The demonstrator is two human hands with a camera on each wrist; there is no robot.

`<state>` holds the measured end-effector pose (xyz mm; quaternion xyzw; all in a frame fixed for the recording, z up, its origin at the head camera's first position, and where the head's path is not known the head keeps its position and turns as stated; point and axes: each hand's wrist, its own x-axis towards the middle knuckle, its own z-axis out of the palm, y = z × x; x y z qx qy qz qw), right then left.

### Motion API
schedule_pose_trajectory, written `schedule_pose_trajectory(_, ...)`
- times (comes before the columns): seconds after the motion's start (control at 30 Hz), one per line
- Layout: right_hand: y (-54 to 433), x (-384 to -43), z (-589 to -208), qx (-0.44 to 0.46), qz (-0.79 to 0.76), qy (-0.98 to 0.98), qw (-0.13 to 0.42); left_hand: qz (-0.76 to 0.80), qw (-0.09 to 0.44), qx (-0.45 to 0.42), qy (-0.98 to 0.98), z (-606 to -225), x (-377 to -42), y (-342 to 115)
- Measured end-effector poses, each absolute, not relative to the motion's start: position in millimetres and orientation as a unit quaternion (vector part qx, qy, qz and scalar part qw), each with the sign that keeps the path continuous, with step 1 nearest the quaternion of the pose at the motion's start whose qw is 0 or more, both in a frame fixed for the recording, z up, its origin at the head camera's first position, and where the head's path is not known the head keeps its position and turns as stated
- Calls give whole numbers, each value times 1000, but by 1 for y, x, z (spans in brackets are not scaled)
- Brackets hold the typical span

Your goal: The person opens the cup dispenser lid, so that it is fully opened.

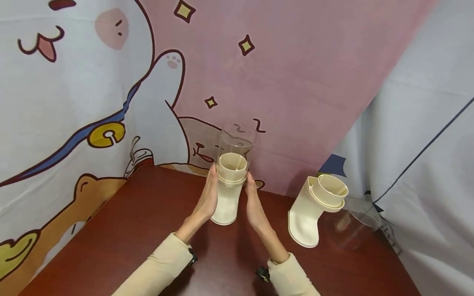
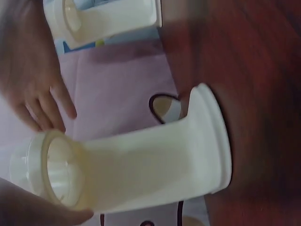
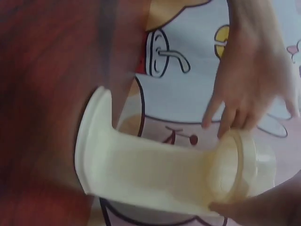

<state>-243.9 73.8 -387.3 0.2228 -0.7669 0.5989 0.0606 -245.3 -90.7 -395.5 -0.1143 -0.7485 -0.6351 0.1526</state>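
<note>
A cream plastic stand [image 1: 226,201] with a flat foot and a round collar rises from the brown table. Above its collar stands a clear cylinder [image 1: 237,137], and the collar's ring shows through the lower part. My left hand [image 1: 208,199] lies along the left side of the collar, fingers straight and pointing up. On the opposite side, my right hand [image 1: 256,205] has its fingers extended, fingertips right at the collar. Both wrist views show the stand's trough-like back [image 2: 141,169] and the collar [image 3: 237,160] between the two hands.
To the right stands a second cream stand [image 1: 305,213] with its own open ring. Beside it, near the table's right edge, is another clear cylinder [image 1: 355,230]. A printed cartoon curtain [image 1: 296,102] hangs behind the brown table [image 1: 148,230].
</note>
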Motion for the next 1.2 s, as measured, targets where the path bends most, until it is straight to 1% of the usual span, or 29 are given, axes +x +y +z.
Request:
schedule_pose_trajectory(0.2,63,-246,-390,180,602,-774,81,-628,184,-99,-750,-395,-236,-60)
schedule_pose_trajectory(0.37,61,-262,-387,179,632,-748,92,-616,180,-94,-761,-390,-214,-38)
schedule_pose_trajectory(0.47,63,-264,-385,176,656,-727,102,-632,186,-84,-748,-388,-207,-38)
schedule_pose_trajectory(0.57,66,-255,-384,157,670,-716,116,-652,206,-68,-727,-386,-215,-50)
schedule_pose_trajectory(0.67,67,-245,-383,153,661,-722,136,-653,221,-47,-723,-384,-240,-64)
schedule_pose_trajectory(0.77,64,-242,-383,166,639,-739,133,-646,220,-34,-730,-387,-265,-75)
schedule_pose_trajectory(0.83,61,-242,-385,168,627,-751,121,-642,219,-38,-734,-392,-273,-79)
schedule_pose_trajectory(0.97,59,-244,-391,152,635,-751,100,-643,220,-47,-733,-402,-268,-76)
schedule_pose_trajectory(1.2,70,-258,-393,137,652,-739,103,-632,215,-57,-742,-403,-238,-54)
